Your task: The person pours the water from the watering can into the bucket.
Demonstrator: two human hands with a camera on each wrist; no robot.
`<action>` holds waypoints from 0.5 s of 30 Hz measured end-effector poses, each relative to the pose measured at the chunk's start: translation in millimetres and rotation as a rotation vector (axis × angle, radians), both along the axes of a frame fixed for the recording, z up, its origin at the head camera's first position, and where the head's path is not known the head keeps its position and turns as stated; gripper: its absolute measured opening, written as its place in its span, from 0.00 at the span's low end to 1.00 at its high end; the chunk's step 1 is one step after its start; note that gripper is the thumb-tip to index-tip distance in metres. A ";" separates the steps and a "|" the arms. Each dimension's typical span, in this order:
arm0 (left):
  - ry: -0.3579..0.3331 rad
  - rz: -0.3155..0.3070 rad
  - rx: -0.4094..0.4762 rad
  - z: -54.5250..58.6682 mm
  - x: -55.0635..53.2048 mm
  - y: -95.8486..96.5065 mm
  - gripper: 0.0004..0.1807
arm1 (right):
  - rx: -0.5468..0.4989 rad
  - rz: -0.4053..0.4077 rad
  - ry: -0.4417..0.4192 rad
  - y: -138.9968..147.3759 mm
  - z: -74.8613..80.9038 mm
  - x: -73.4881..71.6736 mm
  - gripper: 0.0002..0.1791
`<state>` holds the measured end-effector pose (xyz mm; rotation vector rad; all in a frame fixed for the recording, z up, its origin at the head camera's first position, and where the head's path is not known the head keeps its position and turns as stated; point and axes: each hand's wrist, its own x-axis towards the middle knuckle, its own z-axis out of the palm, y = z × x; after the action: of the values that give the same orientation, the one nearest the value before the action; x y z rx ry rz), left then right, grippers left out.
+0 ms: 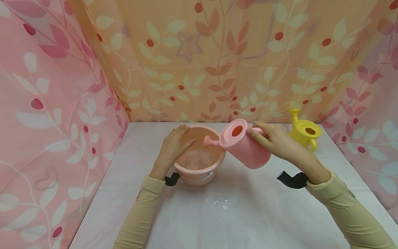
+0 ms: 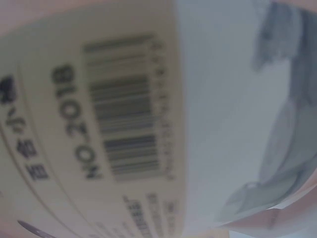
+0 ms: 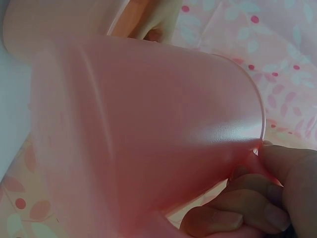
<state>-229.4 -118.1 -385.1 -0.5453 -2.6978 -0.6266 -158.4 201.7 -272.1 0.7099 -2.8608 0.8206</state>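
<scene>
My right hand (image 1: 270, 138) grips the handle of a pink watering can (image 1: 248, 148), its fingers curled round the handle in the right wrist view. The can is tilted left, and its spout reaches over the rim of a peach-pink bucket (image 1: 199, 176). Whether water leaves the spout cannot be seen. My left hand (image 1: 172, 147) holds the bucket's left rim, thumb on the inner side and fingers along the outer edge. A barcode label (image 2: 124, 109) on the bucket's side fills much of the left wrist view, where the hand itself is hardly visible.
A yellow watering can (image 1: 303, 133) stands at the back right of the white table (image 1: 233, 224). Drops of water (image 1: 217, 204) lie in front of the bucket. Patterned cloth (image 1: 217, 69) hangs behind and at both sides. Black curved pieces (image 1: 292, 180) sit at both wrists.
</scene>
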 end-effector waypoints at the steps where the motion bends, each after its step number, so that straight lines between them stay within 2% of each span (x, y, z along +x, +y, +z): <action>1: -0.003 0.000 0.001 0.1 0.2 -0.1 0.35 | 0.000 0.000 0.001 0.0 0.0 -0.2 0.15; 15: -0.005 -0.001 0.005 -0.2 -0.2 -0.3 0.34 | 0.003 -0.005 -0.054 -1.2 4.0 -2.3 0.18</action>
<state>-229.6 -118.4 -385.3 -0.5446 -2.6998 -0.6353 -160.7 200.6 -268.1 0.6906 -2.9110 0.8481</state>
